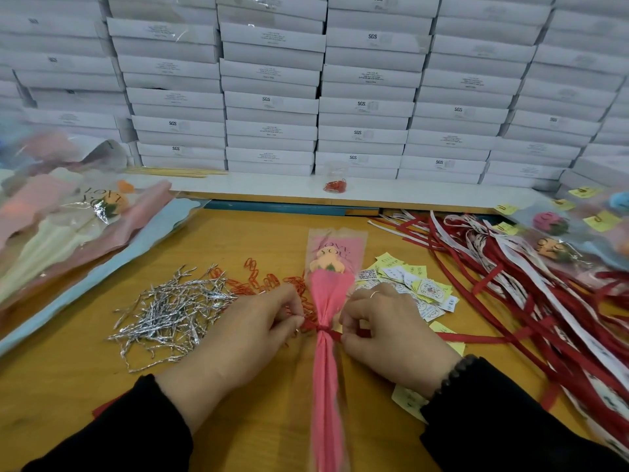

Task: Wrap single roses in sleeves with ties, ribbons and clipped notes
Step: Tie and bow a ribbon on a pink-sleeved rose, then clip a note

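Lying lengthwise, sleeved rose [327, 301] bloom pointing away, ribbon [322, 328] pinched by hands

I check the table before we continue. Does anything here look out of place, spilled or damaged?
Nothing looks damaged. One note lies apart from the note pile, half under the right sleeve. Clips are loosely scattered beside the ties. Both hands pinch the ribbon round the sleeved rose.

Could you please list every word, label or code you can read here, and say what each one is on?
"SGS": printed on many of the stacked white boxes.
"LOVE YOU": on the pink sleeve around the rose being tied.
"LOVE YOU": on a sleeve in the pile of sleeves at left.
QR code, no readable text: on a note in the pile of notes.
Small print on box labels, notes and ribbons: too blurred to read.
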{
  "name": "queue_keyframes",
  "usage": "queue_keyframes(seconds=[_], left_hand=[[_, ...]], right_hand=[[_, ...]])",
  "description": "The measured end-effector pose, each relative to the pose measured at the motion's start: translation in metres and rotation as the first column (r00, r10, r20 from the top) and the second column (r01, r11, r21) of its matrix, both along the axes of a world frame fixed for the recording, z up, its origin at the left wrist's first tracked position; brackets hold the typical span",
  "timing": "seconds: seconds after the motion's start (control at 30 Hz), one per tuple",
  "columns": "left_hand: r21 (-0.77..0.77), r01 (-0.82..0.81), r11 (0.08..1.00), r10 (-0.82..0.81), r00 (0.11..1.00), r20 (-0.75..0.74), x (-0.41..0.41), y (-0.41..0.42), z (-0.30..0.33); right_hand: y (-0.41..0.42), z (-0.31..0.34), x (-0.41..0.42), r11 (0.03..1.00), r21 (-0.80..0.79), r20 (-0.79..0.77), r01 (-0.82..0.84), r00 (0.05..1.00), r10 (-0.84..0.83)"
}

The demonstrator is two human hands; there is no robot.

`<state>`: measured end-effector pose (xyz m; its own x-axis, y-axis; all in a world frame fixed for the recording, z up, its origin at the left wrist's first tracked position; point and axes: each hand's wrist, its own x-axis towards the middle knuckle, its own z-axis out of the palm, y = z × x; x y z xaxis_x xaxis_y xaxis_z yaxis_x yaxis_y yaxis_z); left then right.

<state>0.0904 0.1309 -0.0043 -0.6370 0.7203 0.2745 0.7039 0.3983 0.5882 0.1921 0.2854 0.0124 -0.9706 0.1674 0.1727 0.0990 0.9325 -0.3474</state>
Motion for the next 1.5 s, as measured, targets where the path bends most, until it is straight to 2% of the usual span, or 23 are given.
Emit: queue_keyframes(seconds=[0.07,0.13,0.2,0.23,0.3,0.4,0.5,0.6,0.67,0.73,0.83,0.9,1.0,1.1,1.2,1.37,1.43,1.5], left_hand=[[0.098,0.035,0.995,-0.055,0.977,0.206,-0.001,-0.003,0.008],[0.185,0.091,0.979,-0.162,0.896,0.414,-0.004,-0.007,0.018],[0.180,0.165,0.970,-0.238,0.807,0.540,-0.006,-0.012,0.026],[0.131,0.204,0.970,-0.242,0.802,0.546,-0.006,-0.013,0.028],[-0.046,0.233,0.971,-0.188,0.875,0.447,-0.007,-0.014,0.026],[-0.225,0.073,0.972,-0.026,0.978,0.205,-0.011,-0.011,0.018],[-0.217,-0.153,0.964,0.146,0.988,-0.049,-0.011,-0.008,0.011],[-0.062,-0.271,0.961,0.255,0.948,-0.191,-0.010,-0.004,0.006],[0.074,-0.275,0.959,0.283,0.948,-0.142,-0.007,0.000,0.004],[0.208,-0.262,0.942,0.270,0.963,-0.009,-0.003,0.006,0.001],[0.356,-0.231,0.905,0.154,0.960,0.232,0.005,0.016,-0.001],[0.439,-0.206,0.875,0.054,0.941,0.335,0.007,0.019,-0.002],[0.512,-0.167,0.843,-0.082,0.900,0.429,0.009,0.020,-0.003],[0.516,-0.163,0.841,-0.160,0.836,0.524,0.011,0.018,-0.003],[0.498,-0.171,0.850,-0.167,0.809,0.564,0.011,0.018,-0.006],[0.423,-0.092,0.901,-0.108,0.898,0.427,0.011,0.019,-0.009],[0.401,-0.109,0.910,-0.084,0.897,0.434,0.008,0.019,-0.012],[0.387,-0.109,0.915,-0.067,0.908,0.413,0.006,0.018,-0.013]], right_hand=[[-0.001,-0.001,0.000,1.000,-0.008,-0.010,0.017,1.000,-0.017],[0.000,-0.002,0.001,0.997,-0.072,-0.040,0.041,0.998,-0.044],[0.000,-0.003,0.001,0.982,-0.174,-0.089,0.072,0.992,-0.088],[0.000,-0.003,0.001,0.972,-0.218,-0.112,0.081,0.988,-0.108],[0.001,-0.004,0.000,0.961,-0.264,-0.147,0.082,0.981,-0.124],[0.002,-0.004,-0.001,0.962,-0.268,-0.174,0.054,0.979,-0.104],[-0.001,-0.004,0.000,0.957,-0.290,-0.170,-0.008,0.985,-0.043],[-0.004,-0.004,0.000,0.957,-0.284,-0.147,-0.053,0.989,0.011],[-0.006,-0.004,-0.001,0.960,-0.270,-0.119,-0.077,0.992,0.046],[-0.009,-0.004,0.000,0.968,-0.234,-0.090,-0.088,0.994,0.068],[-0.012,-0.004,-0.001,0.977,-0.189,-0.053,-0.098,0.995,0.089],[-0.015,-0.005,-0.001,0.981,-0.162,-0.027,-0.111,0.994,0.108],[-0.016,-0.006,-0.001,0.984,-0.146,-0.009,-0.104,0.995,0.104],[-0.016,-0.006,-0.001,0.984,-0.155,-0.023,-0.090,0.996,0.087],[-0.015,-0.005,-0.001,0.984,-0.167,-0.026,-0.062,0.998,0.058],[-0.013,-0.004,-0.001,0.985,-0.173,0.022,-0.003,1.000,0.007],[-0.008,-0.001,-0.002,0.962,-0.267,0.067,0.052,0.997,-0.035],[-0.002,0.004,0.000,0.893,-0.430,0.176,0.131,0.983,-0.060]])
